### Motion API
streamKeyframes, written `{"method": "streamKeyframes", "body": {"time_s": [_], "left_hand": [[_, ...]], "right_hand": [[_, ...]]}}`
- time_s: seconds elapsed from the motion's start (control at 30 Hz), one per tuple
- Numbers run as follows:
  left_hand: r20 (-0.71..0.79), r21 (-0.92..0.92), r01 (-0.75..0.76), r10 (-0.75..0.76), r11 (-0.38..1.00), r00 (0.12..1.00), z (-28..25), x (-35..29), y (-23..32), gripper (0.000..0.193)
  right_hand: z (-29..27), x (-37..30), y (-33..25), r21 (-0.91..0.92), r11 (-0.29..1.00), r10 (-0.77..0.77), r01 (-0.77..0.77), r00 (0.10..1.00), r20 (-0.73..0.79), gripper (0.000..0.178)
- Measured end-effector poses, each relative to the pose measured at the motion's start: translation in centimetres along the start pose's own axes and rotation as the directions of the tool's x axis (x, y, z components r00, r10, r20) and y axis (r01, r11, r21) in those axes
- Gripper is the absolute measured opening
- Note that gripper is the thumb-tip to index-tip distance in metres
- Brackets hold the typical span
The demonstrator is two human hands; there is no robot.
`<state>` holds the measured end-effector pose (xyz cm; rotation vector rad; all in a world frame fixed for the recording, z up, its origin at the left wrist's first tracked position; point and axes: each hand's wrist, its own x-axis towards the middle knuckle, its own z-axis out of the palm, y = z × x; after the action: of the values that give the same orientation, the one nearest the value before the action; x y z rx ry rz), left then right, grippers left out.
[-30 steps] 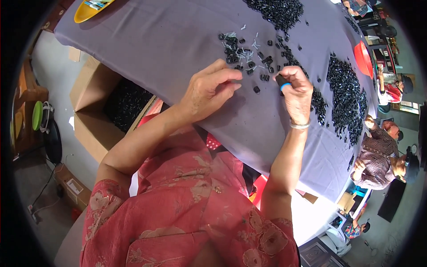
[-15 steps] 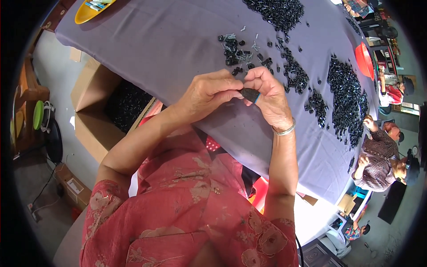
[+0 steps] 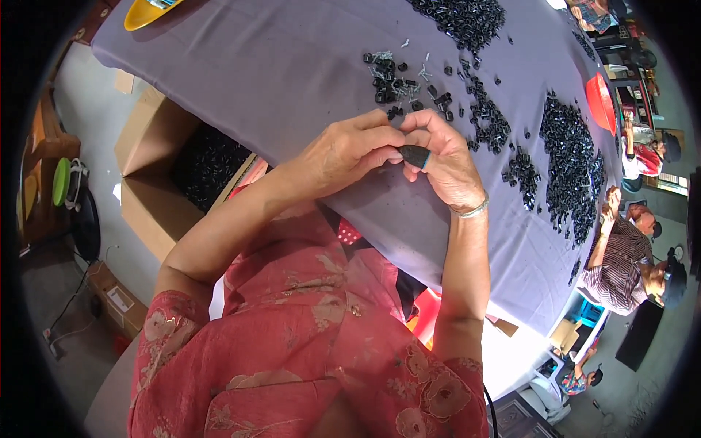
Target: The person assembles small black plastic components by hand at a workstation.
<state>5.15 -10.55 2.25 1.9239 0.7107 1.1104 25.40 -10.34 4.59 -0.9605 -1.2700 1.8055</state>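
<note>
Though contents unclear, left hand and right hand narrow-gripped, black thumb cover long-axis crosswise, tip leftward.

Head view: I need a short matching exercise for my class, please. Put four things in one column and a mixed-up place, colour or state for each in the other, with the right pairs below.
Things:
1. thumb cover
2. cardboard box
3. dish
4. bracelet

Descriptions:
A. yellow, on the table
B. around the right wrist
C. black with a blue edge
D. open, with dark pieces inside

Pairs: 1-C, 2-D, 3-A, 4-B
</note>
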Motion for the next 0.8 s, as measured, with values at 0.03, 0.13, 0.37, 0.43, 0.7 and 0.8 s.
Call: {"method": "streamKeyframes", "body": {"time_s": [0.03, 0.13, 0.37, 0.43, 0.7, 0.8], "left_hand": [[-0.001, -0.001, 0.001, -0.001, 1.0, 1.0, 0.1, 0.0, -0.1, 0.02], [-0.018, 0.039, -0.043, 0.044, 0.998, 0.999, 0.2, 0.0, -0.7, 0.019], [-0.046, -0.538, 0.324, -0.41, 0.778, 0.911, 0.0, 0.2, -0.8, 0.01], [0.001, -0.632, 0.35, -0.451, 0.691, 0.893, -0.2, 0.4, -1.1, 0.01], [0.037, -0.61, 0.374, -0.446, 0.699, 0.894, -0.4, 0.5, -1.3, 0.016], [0.05, -0.594, 0.375, -0.433, 0.711, 0.9, -0.4, 0.5, -1.3, 0.017]], "right_hand": [[-0.1, 0.0, 0.1, 0.0, 1.0, 0.002, -0.002, 1.0, 0.0, 0.036], [-0.3, 0.0, 0.2, -0.004, 1.0, -0.02, 0.02, 0.999, -0.025, 0.03], [-2.7, 0.2, 0.1, -0.499, 0.85, -0.411, 0.168, 0.805, -0.427, 0.013], [-4.0, 0.5, 0.3, -0.768, 0.63, -0.534, 0.111, 0.781, -0.325, 0.013], [-5.3, 2.4, -0.8, -0.918, 0.38, -0.485, 0.112, 0.869, -0.095, 0.027], [-5.6, 2.9, -1.1, -0.95, 0.278, -0.478, 0.145, 0.878, -0.006, 0.031]]}}
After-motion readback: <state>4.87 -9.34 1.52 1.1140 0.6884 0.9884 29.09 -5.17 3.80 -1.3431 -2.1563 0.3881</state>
